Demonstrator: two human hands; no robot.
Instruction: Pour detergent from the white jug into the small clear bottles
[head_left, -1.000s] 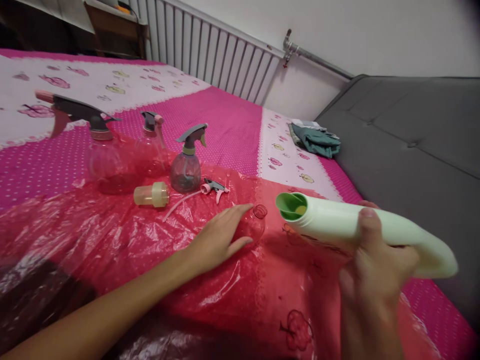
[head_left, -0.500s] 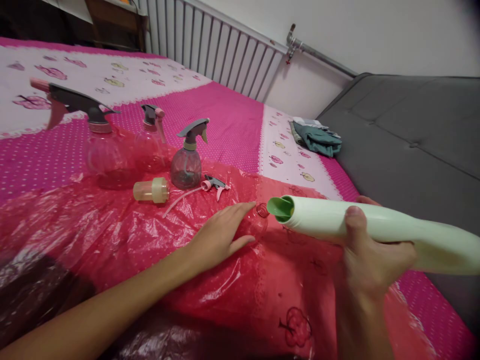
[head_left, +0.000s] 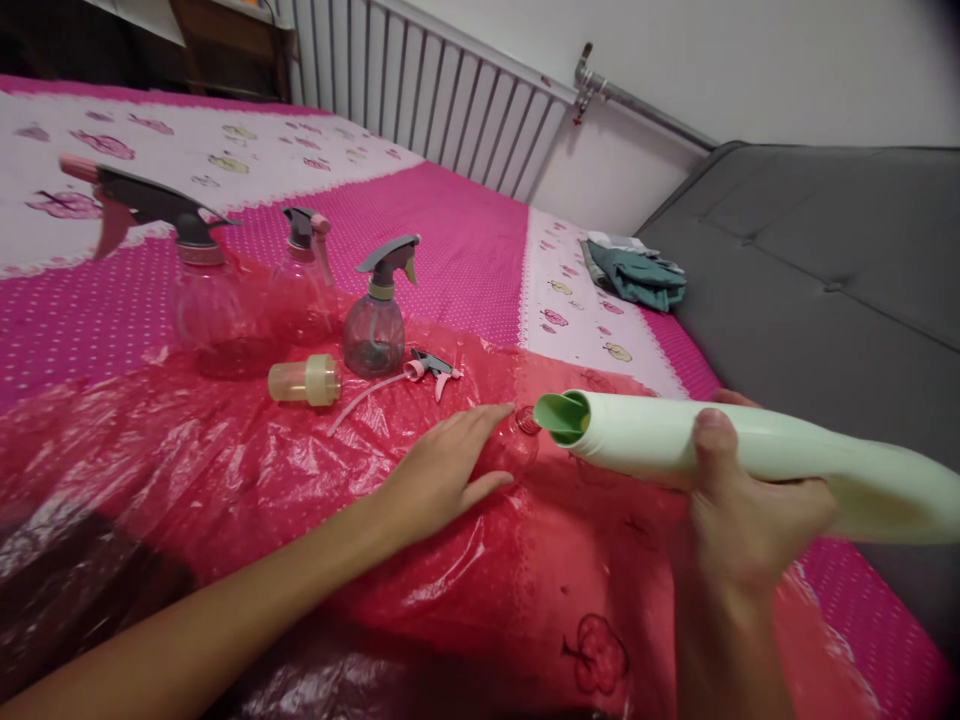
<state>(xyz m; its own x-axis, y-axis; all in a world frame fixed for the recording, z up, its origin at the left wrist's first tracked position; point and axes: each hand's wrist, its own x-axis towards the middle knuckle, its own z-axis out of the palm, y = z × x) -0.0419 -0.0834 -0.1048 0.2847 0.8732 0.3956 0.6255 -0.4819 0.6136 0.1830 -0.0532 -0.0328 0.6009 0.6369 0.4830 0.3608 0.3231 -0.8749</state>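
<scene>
My left hand (head_left: 450, 470) rests around a small clear open-mouthed bottle (head_left: 517, 448), thumb and fingers curved about its side. The bottle stands on red plastic sheeting, and my hand hides part of it. In my right hand (head_left: 750, 500) is a large pale green bottle (head_left: 652, 440), tipped nearly level to the left. Its green pouring spout (head_left: 564, 415) sits right by the small bottle's mouth; I cannot tell whether liquid is flowing. A detached trigger spray head (head_left: 433, 370), grey and pink with a clear tube, lies just beyond my left fingers.
Beyond stand a large spray bottle (head_left: 202, 300), a smaller pink one (head_left: 300, 290) and a grey-topped one (head_left: 375, 330). A yellowish capped bottle (head_left: 304, 381) lies on the red sheet (head_left: 247, 490). Folded clothes (head_left: 637, 275) sit near the grey headboard (head_left: 840, 240).
Both hands and the two bottles they hold stay almost in place. The view has shifted very slightly.
</scene>
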